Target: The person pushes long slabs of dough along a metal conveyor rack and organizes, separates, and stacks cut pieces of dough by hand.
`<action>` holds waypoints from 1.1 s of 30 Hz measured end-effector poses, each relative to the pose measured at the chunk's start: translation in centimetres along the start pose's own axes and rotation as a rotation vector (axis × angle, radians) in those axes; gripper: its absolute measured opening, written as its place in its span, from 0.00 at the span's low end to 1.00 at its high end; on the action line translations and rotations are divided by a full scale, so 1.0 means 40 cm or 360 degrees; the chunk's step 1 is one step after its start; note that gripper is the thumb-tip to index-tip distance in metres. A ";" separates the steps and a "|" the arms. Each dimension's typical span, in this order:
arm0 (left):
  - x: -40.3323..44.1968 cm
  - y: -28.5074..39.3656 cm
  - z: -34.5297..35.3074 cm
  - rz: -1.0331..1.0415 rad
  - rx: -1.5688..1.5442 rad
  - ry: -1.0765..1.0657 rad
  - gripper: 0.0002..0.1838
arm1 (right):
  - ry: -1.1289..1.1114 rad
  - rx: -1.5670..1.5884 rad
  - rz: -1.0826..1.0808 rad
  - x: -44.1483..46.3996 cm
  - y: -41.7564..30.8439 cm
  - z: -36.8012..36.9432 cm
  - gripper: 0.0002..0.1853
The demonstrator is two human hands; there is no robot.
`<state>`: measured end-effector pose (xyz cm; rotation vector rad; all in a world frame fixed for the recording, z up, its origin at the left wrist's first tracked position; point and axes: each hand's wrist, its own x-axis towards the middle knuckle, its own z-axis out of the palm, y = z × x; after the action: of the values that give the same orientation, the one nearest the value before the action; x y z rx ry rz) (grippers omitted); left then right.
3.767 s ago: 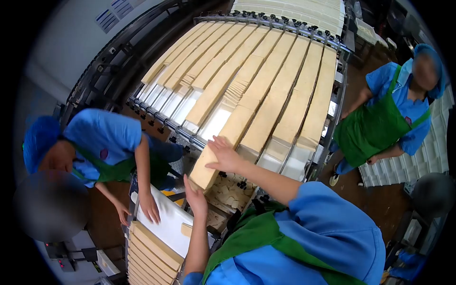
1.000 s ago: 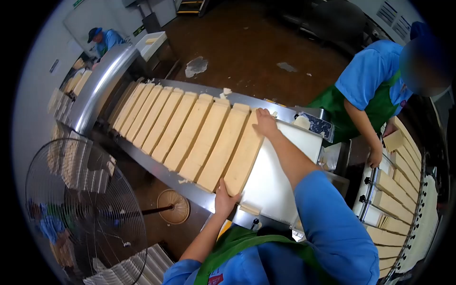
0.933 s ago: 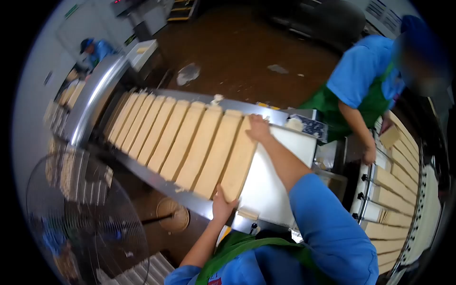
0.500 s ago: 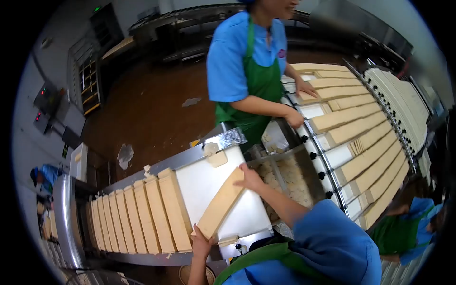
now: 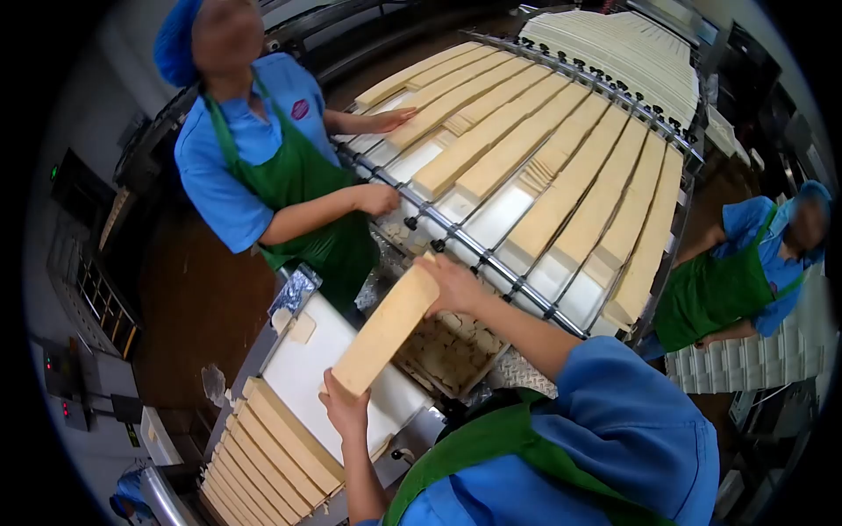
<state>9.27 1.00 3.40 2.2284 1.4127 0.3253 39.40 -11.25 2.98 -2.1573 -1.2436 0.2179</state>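
A long, thick pale-yellow dough strip is held slantwise between my two hands, over the edge of a white belt. My left hand is closed round its near end. At the far end, my right hand grips it with the fingers wrapped over the end, partly hidden. Below my right forearm lies a metal bin of dough scraps. More dough strips lie side by side on the belt at lower left. A small flat dough piece rests near the belt's far edge.
A wide slanted conveyor carries several lanes of dough strips, with a metal bar and black knobs along its near edge. Across from me a co-worker has both hands at this conveyor. Another person stands at the right.
Both hands have lifted the dough strip off the white belt and carried it toward the slanted conveyor. My view has turned right. The co-worker's hands remain at the conveyor.
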 end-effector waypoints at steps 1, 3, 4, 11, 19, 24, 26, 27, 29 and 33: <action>0.015 0.053 0.007 0.0020 0.0003 -0.0001 0.48 | 0.0098 -0.0004 -0.0031 0.008 0.042 -0.037 0.57; 0.043 0.149 0.021 0.0183 -0.0114 0.0044 0.48 | 0.0074 0.0036 0.0034 0.029 0.128 -0.114 0.59; 0.053 0.195 0.029 0.0190 -0.0104 0.0049 0.48 | 0.0159 0.0110 -0.0018 0.039 0.187 -0.141 0.59; 0.144 0.427 0.113 0.0438 -0.0200 -0.0026 0.30 | -0.0128 0.0082 0.1013 0.156 0.443 -0.233 0.46; 0.151 0.518 0.218 0.0559 -0.0255 -0.0074 0.26 | -0.0053 -0.0444 0.1018 0.211 0.570 -0.270 0.44; 0.149 0.567 0.257 0.0580 -0.0318 -0.0076 0.27 | 0.0828 -0.0798 0.0619 0.168 0.654 -0.219 0.33; 0.160 0.591 0.268 0.0581 -0.0303 -0.0075 0.26 | 0.0537 -0.0866 0.0679 0.190 0.712 -0.222 0.29; 0.150 0.587 0.269 0.0570 -0.0269 -0.0106 0.26 | 0.0217 -0.0928 0.0757 0.182 0.732 -0.207 0.24; 0.152 0.584 0.296 0.0604 -0.0162 -0.0124 0.27 | -0.0248 -0.1497 0.0614 0.172 0.700 -0.269 0.19; 0.143 0.633 0.292 0.0535 -0.0415 -0.0162 0.29 | 0.0810 -0.0744 0.0578 0.173 0.882 -0.185 0.14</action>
<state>36.73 -5.94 6.03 2.2217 0.8839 0.4709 71.80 -21.31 -11.04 -2.5983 -0.6466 -0.4968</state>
